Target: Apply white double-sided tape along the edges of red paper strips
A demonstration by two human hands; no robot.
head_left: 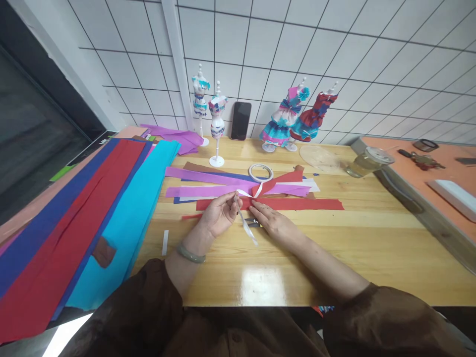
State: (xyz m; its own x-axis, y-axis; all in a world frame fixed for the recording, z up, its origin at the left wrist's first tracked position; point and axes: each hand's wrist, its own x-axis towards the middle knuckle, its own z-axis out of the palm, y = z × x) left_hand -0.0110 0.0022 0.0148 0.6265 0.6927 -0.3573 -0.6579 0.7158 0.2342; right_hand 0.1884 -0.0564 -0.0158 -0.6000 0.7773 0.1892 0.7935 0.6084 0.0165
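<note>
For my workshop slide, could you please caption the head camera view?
Left hand holds a thin white strip; right hand rests on a red strip, four dress forms behind.

The left hand [220, 216] pinches with curled fingers, while the right hand [274, 221] lies palm down, fingers extended.

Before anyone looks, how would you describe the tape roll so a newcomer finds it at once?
On the wooden table, find the spread of coloured strips. At their far side lies the tape roll, a white ring with a hollow centre, unlike its long neighbours.
</note>
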